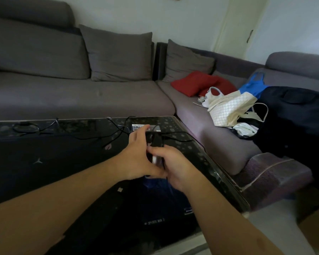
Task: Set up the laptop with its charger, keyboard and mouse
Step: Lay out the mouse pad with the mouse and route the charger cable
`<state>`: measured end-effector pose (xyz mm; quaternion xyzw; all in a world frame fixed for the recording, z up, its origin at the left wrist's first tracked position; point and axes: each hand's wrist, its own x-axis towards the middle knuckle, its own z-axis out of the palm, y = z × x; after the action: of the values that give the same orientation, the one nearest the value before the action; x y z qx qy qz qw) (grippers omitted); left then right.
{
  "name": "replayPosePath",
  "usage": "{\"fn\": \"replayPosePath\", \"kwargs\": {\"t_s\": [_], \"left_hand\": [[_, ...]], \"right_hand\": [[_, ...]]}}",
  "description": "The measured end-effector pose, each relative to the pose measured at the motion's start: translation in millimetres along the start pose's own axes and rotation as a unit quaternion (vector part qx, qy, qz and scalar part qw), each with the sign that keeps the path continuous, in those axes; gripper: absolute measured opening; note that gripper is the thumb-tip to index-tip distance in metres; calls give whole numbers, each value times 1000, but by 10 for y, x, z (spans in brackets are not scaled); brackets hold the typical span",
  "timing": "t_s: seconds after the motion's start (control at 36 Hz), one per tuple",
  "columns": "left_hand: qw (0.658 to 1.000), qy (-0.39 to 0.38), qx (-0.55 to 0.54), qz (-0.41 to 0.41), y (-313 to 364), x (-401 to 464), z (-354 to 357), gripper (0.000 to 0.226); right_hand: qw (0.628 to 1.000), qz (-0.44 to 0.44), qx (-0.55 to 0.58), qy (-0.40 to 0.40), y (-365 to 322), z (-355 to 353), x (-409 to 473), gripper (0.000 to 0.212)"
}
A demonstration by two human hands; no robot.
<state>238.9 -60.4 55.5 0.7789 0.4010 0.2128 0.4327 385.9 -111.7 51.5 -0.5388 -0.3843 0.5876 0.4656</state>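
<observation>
Fingers of left hand point(136, 155) and right hand point(170, 165) curled together round a small black oblong object point(156, 144), apparently the mouse or a charger part, too dark to tell, just above the dark glass table point(201, 155). Black charger brick point(145, 127) and loose black cables point(92, 134) beyond, closed black laptop point(44, 159) to the left. Early in the setup by the look of it: lid not yet raised, no keyboard in sight, plugging-in apparently still ahead.

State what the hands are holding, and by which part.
Both hands hold one small black device, probably the mouse: the right hand grips its near end, the left hand its left side. Exact finger placement cannot be told.
</observation>
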Motion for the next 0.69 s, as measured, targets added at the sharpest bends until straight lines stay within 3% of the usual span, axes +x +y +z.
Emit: {"fn": "replayPosePath", "kwargs": {"t_s": [0.08,0.17,0.22,0.25,0.36,0.47,0.53,0.64,0.69], "left_hand": [[995,7,-97,-30,-41,-62,-150,134],[968,83,-228,-71,-192,-67,-255,89],[964,111,-212,-119,-308,-66,-304,50],[965,102,-193,-147,-330,-68,-319,41],[931,44,-311,-184,-409,-186,-329,40],[904,15,-385,-184,-415,-220,-293,17],[892,33,-413,-183,-396,-207,-285,18],[890,44,-425,-162,-420,-181,-299,36],[892,60,-421,-151,-433,-172,-306,48]], "right_hand": [[999,-25,17,10,30,119,3,30],[996,-45,71,13,91,200,31,35],[994,-54,94,10,157,243,66,39],[993,-54,102,-1,183,274,84,42],[996,-39,75,-4,205,427,134,44],[975,-9,-149,166,181,559,221,48],[942,-61,-257,207,219,564,240,58],[875,-139,-426,183,258,525,197,64],[883,-118,-427,155,229,491,194,61]]}}
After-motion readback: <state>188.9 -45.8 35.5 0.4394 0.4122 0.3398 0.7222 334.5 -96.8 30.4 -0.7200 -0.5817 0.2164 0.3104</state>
